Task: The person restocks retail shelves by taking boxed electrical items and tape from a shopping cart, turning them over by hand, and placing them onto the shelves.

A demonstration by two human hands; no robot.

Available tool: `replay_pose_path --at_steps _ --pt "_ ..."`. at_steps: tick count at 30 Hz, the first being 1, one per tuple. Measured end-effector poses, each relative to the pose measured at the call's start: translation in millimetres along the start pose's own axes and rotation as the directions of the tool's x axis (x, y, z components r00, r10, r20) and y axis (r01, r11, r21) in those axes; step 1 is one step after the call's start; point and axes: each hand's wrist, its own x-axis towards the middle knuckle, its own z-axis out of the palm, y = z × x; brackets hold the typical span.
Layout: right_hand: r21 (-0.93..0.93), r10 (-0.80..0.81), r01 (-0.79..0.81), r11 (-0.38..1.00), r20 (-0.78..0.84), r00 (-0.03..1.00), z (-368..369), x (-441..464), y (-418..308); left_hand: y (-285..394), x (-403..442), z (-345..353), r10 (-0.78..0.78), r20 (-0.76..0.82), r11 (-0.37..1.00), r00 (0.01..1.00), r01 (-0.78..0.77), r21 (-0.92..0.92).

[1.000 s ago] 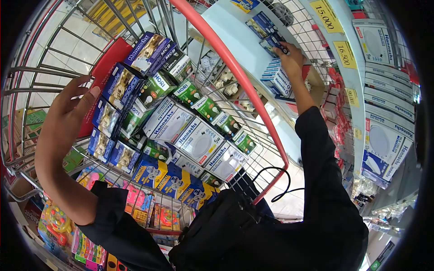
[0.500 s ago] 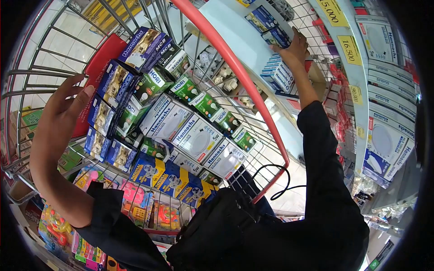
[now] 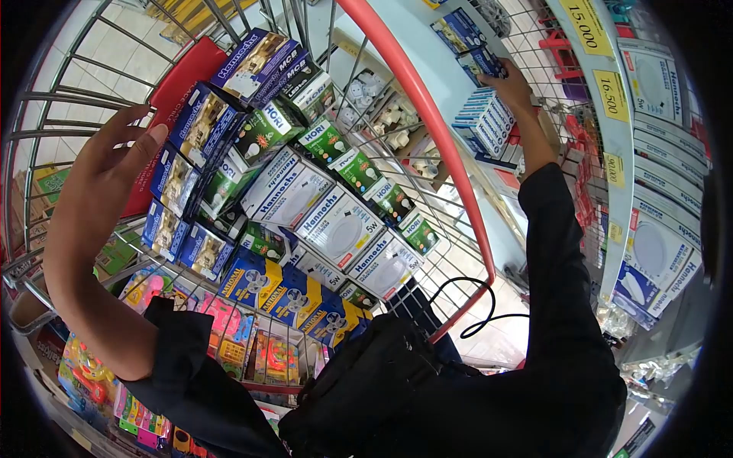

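In the head view, my left hand [image 3: 107, 175] hovers at the left of a wire shopping cart [image 3: 463, 200], fingers curved and apart, with nothing in it. It is nearest the cart's red panel [image 3: 177, 99] and the dark blue Hannochs boxes [image 3: 200, 126]. My right hand [image 3: 519, 95] reaches to the shelf, its thumb and fingers around the end of a small dark blue box [image 3: 479, 64]. A similar blue box [image 3: 456, 30] lies against that one. Just below the hand stands a stack of thin white-and-blue boxes [image 3: 485, 120].
Inside the cart are green HORI bulb boxes [image 3: 267, 131], white Hannochs lamp boxes [image 3: 336, 227] and blue-yellow National boxes [image 3: 286, 294]. More white lamp boxes [image 3: 660, 244] line the right shelf beside yellow price tags [image 3: 611, 93]. Colourful toys [image 3: 229, 324] lie beyond the cart at lower left.
The view has shifted slightly, so the cart and shelf sit a little differently. My right hand stays at the blue box, its fingers closer around its end. My left hand keeps nearly the same pose.
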Motion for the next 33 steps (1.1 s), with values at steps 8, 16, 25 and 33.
replay_pose_path --at_steps 8,16,25,33 --pt "-0.034 -0.043 0.044 0.998 0.007 0.999 -3.7 5.2 5.1 -8.5 2.4 3.3 0.058 -0.050 0.998 0.997 -0.056 0.025" --pt "0.420 -0.253 0.514 0.748 -0.536 0.806 -76.1 -127.4 -175.0 -8.9 0.2 -2.5 0.085 -0.010 0.992 0.996 -0.084 0.094" --pt "0.126 -0.794 0.837 0.532 -0.270 0.545 4.7 -200.9 -372.3 -28.5 12.0 4.9 0.155 -0.018 0.971 0.988 -0.149 0.187" --pt "-0.033 -0.719 0.719 0.694 -0.062 0.692 36.5 -192.8 -368.0 -15.4 25.1 16.1 0.212 0.117 0.947 0.970 -0.233 0.222"
